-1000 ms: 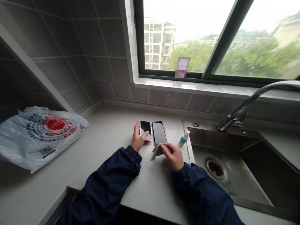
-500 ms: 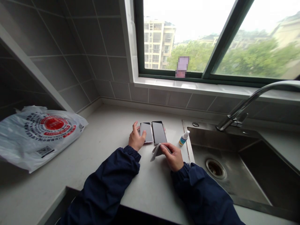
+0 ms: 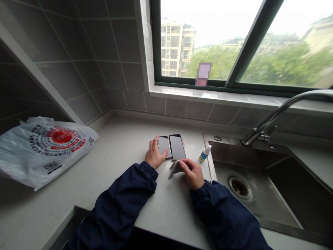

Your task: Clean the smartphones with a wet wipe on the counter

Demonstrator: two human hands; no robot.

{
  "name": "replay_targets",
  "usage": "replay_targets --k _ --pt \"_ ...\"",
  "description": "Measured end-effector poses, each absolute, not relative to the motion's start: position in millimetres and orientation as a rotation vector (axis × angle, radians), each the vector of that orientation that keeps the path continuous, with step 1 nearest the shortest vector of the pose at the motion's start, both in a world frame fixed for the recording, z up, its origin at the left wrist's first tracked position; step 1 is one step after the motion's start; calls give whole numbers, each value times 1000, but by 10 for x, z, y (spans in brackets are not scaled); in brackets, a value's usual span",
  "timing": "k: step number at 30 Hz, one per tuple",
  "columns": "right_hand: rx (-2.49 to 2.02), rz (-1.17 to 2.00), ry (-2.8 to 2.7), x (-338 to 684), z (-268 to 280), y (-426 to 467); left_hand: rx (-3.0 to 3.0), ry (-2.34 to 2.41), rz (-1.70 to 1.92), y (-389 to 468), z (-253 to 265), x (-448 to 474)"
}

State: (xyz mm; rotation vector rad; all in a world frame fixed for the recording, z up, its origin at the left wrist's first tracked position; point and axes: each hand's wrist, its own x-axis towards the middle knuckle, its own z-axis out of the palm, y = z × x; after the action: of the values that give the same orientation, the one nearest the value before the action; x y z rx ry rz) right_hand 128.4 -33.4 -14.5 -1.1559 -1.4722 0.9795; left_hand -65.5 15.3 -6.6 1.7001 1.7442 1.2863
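Observation:
Two smartphones lie side by side on the pale countertop, screens up and dark: a left phone (image 3: 164, 145) and a right phone (image 3: 178, 146). Over the left edge and lower part of the left phone is my left hand (image 3: 155, 155), thumb and forefinger apart; it touches or nearly touches the phone and covers part of it. My right hand (image 3: 193, 173) pinches a small folded grey cloth (image 3: 174, 168) just below the right phone's near end. A small spray bottle (image 3: 205, 153) with a white cap and blue-yellow label stands to the right, by the sink.
A printed white plastic bag (image 3: 49, 149) lies at the left of the countertop (image 3: 125, 146). On the right is a steel sink (image 3: 260, 194) with a curved faucet (image 3: 270, 118). Tiled wall and a window (image 3: 208, 41) stand behind. Something pinkish peeks out beside the right phone.
My left hand has shifted slightly right, farther over the left phone, its thumb now nearer the right edge. My right hand and the cloth have hardly moved.

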Motion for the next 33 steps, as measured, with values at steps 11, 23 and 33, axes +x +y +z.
replay_targets --k 11,23,33 --pt "-1345 628 -1602 1342 -126 -296 1825 1864 1266 123 15 -611" --pt "-1428 476 -1720 1420 -378 -89 2097 1055 948 -183 -5 -300" --pt "-1672 395 -1792 1265 -259 29 2027 1011 1007 -101 -100 -332"
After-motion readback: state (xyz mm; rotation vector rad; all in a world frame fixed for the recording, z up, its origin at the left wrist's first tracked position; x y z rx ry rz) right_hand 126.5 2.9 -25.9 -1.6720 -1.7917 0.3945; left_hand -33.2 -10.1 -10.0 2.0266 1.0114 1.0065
